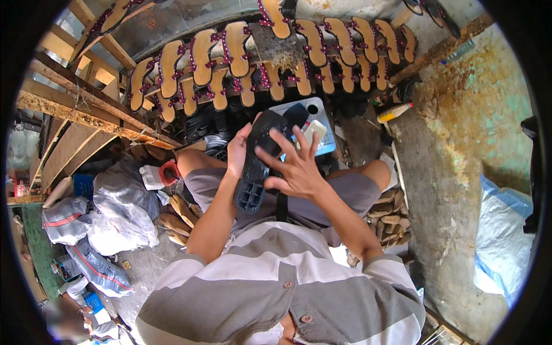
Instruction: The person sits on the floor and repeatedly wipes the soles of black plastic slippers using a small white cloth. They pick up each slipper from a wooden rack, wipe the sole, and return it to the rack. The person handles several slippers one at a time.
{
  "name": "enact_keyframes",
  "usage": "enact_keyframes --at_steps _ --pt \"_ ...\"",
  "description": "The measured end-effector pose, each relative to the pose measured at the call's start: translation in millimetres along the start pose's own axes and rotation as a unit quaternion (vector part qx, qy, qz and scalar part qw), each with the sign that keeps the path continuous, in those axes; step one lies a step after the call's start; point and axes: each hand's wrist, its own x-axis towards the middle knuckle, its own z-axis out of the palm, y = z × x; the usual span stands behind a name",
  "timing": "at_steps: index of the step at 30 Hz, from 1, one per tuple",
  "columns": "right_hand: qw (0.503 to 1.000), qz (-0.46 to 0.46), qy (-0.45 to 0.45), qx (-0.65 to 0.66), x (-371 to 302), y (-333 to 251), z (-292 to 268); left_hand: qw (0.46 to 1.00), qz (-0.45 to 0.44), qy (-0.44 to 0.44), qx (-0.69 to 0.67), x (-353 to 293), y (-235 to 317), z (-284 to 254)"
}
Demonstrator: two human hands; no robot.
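Note:
My left hand (236, 150) grips a black shoe sole (257, 156) along its left edge, holding it tilted above my lap. Square hollows show at the sole's near end. Spread wide, the fingers of my right hand (297, 164) lie over the sole's right side, some tips seeming to touch it. Just beyond the hands sits a light blue tray (328, 141) carrying a pale block (314, 131). A dark flat piece (296, 113) shows by the sole's far end; whether it joins the sole I cannot tell.
Rows of tan sandals (235, 49) with dotted dark red straps line the far side. Wooden slats (98, 103) rise at left, above plastic sacks (123, 201). Wooden foot forms (391, 215) pile by my right knee. A yellow bottle (394, 113) lies at right. Another person (72, 316) appears lower left.

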Motion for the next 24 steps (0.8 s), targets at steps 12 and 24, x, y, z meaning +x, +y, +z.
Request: enact_keyframes --at_steps 12,24 --pt "0.994 -0.006 0.011 0.112 5.6 36.9 5.0 1.0 0.002 0.014 0.022 -18.8 18.7 22.9" --pt "0.985 0.11 0.054 0.123 26.8 41.3 13.4 0.997 -0.058 -0.044 -0.001 -9.5 13.2 0.5"
